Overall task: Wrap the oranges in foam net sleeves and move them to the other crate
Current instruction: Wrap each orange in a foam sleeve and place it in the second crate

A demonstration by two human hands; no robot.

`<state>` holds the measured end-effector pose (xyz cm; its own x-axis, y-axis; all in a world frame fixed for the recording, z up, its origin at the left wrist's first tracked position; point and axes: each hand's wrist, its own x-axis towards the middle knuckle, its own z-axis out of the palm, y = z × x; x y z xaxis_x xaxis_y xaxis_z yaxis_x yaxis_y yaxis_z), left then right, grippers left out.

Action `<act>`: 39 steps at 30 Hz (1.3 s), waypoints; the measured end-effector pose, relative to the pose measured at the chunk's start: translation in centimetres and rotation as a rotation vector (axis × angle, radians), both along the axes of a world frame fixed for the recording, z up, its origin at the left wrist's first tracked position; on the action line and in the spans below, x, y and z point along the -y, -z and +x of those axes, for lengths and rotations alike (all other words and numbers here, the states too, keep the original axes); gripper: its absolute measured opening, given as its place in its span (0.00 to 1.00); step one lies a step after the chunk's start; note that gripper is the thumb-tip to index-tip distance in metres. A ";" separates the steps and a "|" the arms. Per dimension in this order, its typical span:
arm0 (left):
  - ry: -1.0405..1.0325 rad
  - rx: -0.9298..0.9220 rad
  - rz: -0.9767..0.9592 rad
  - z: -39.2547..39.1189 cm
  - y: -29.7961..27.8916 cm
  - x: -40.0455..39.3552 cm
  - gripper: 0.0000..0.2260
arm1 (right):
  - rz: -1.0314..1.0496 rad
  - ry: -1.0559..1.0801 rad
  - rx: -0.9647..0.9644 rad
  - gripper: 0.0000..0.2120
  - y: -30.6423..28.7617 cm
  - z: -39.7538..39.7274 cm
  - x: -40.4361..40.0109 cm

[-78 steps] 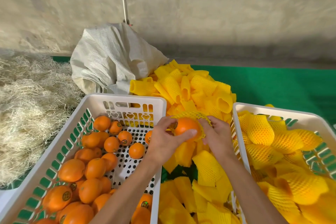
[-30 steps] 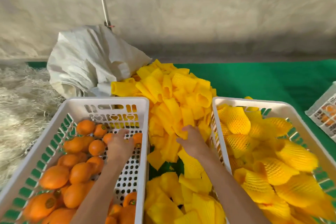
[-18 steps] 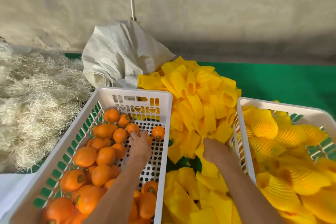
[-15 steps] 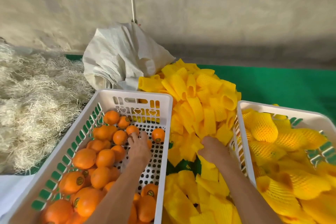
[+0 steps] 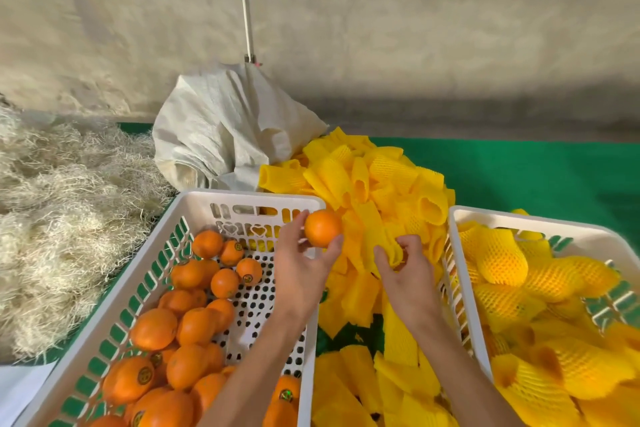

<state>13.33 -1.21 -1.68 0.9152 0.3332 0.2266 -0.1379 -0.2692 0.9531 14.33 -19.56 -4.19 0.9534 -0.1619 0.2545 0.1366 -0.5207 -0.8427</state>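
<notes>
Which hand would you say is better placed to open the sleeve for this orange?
The right hand: it already pinches a foam net sleeve beside the orange, which the left hand grips.

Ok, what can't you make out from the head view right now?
- Right crate: near and right parts cut off by the frame edges.
- Foam net sleeve in the right hand: lower end hidden behind the fingers.
- Left crate: floor partly covered by the left forearm.
- Labels on the bare oranges: too small to read.
</notes>
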 end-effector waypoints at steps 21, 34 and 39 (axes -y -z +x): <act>0.547 -0.405 -0.955 0.8 0.6 3.6 0.42 | 0.245 -0.229 -0.122 0.07 0.4 0.2 2.8; 0.634 -0.455 -0.728 0.3 0.5 4.2 0.39 | 0.068 -0.084 -0.221 0.07 0.3 -0.1 2.4; 0.658 -0.450 -0.579 -0.2 0.3 4.7 0.33 | 0.145 -0.142 -0.160 0.09 0.9 0.2 3.2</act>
<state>13.18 -5.89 -1.97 0.9186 -0.3240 -0.2261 0.3154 0.2565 0.9137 14.49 -22.71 -5.10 0.9955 -0.0473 0.0823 0.0584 -0.3776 -0.9241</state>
